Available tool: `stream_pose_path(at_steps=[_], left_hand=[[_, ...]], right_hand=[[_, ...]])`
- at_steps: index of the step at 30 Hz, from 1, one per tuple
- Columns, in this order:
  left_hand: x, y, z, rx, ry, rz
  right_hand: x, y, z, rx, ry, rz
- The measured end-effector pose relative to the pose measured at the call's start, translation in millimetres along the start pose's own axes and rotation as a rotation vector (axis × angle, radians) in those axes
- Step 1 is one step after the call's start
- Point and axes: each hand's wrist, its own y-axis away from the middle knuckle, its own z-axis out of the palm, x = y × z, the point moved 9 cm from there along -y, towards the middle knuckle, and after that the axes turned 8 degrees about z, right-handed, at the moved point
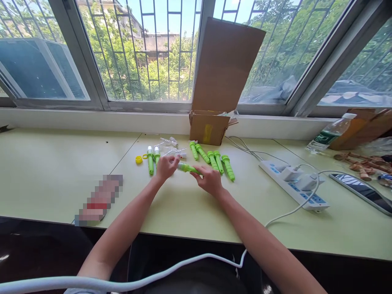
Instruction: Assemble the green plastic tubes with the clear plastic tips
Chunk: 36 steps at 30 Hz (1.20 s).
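A bright green tube (186,167) with a clear, ridged end lies level between my two hands above the table. My right hand (210,179) grips its green end, fingers closed round it. At the clear end, the fingers of my left hand (167,168) are pinched together; their tips are partly hidden. Just behind my left hand stand or lie two green tubes with white tops (150,162), a yellow cap (139,159) and several clear plastic pieces with white ends (174,142). Beyond my right hand lie several ribbed green tubes (228,168).
An open cardboard box (206,130) stands by the window. To the right are a power strip (294,185) with plugs and cables, a phone (363,192), a water bottle (330,132) and wooden pieces (364,163). A blurred-out flat object (99,200) lies left. A white cable (153,273) crosses in front.
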Motion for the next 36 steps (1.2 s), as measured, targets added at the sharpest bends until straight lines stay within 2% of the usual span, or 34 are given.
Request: stream_pose_path(at_steps=[3,6,15,20,24,27,29,32,36], left_hand=[[-7.8,0.7,7.0,-0.026,0.073,-0.106],[-12.6,1.1,2.7,0.012,0.058,-0.144],[-0.9,-0.2,-13.0,0.083,0.057,-0.007],[7.4,0.6,-17.4,0.107,0.041,0.089],[8.2,2.7,-22.5,0.155,0.016,0.115],[6.6,3.9,-25.1,0.206,0.068,0.083],[3.3,4.5,-19.8,0.209,0.218,0.021],[4.7,6.7,3.2,0.122,0.487,-0.05],[15.1,13.9,32.6,-0.022,0.568,-0.085]], right_hand=[[-6.6,2.3,-5.7,0.078,0.158,-0.098],[-11.1,2.8,-1.5,0.042,0.172,-0.124],[-1.7,-1.7,12.8,-0.18,-0.08,0.075],[-2.6,-0.5,18.6,-0.283,-0.239,0.087],[-7.1,0.8,16.6,-0.203,-0.238,0.048],[-9.8,1.0,15.9,-0.147,-0.301,0.016],[-8.9,0.2,14.9,-0.105,-0.386,0.028],[-8.5,0.1,14.8,-0.051,-0.501,0.069],[-21.9,2.8,19.3,-0.096,-0.593,0.045]])
